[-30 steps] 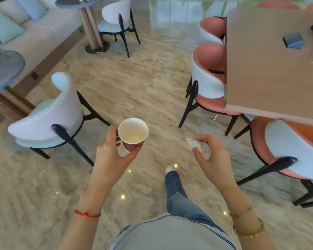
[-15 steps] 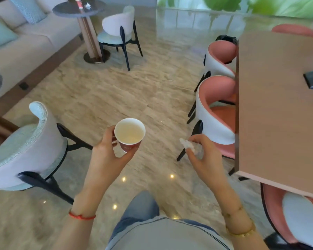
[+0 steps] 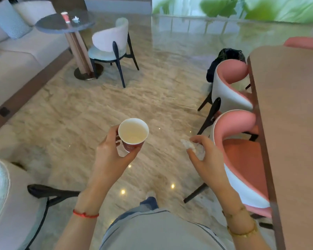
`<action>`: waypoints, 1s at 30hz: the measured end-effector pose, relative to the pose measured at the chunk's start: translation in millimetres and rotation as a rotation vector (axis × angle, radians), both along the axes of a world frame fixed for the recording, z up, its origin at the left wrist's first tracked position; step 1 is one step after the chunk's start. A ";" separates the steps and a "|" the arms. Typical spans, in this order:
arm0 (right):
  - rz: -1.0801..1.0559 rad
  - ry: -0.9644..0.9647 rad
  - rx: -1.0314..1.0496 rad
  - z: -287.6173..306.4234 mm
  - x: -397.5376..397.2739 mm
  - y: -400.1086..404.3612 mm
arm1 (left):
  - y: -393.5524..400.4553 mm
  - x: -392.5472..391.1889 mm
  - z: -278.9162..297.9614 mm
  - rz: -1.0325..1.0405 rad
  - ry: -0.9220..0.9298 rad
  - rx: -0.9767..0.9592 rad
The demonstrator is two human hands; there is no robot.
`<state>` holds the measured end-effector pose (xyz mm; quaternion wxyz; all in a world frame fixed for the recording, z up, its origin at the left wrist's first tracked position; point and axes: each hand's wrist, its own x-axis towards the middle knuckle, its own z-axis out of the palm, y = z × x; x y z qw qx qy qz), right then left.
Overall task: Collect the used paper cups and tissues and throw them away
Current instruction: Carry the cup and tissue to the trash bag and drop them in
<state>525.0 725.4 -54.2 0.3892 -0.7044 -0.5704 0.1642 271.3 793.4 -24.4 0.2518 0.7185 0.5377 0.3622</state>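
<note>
My left hand (image 3: 110, 156) grips a red paper cup (image 3: 133, 135) with a white inside, held upright over the marble floor. My right hand (image 3: 206, 159) is closed on a crumpled white tissue (image 3: 193, 147) that sticks out between thumb and fingers. Far off at the upper left, a second red paper cup (image 3: 65, 16) and a small white tissue (image 3: 76, 19) rest on a round dark table (image 3: 51, 26). A black bin bag (image 3: 228, 55) shows behind the far pink chair.
Two pink-and-white chairs (image 3: 242, 156) (image 3: 229, 85) line the long wooden table (image 3: 287, 123) on the right. A pale chair (image 3: 5, 201) stands at the lower left, another (image 3: 110, 46) by the round table. A beige sofa (image 3: 16, 56) runs along the left. Open marble floor (image 3: 116, 101) lies ahead.
The view has advanced and lifted: the round table, far chair and black bag have come closer and into sight. Both hands keep the same hold on cup and tissue.
</note>
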 end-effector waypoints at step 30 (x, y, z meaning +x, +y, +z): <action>-0.264 0.039 0.043 9.4 345.5 581.1 | 637.9 352.6 13.1 -0.258 -0.033 -0.013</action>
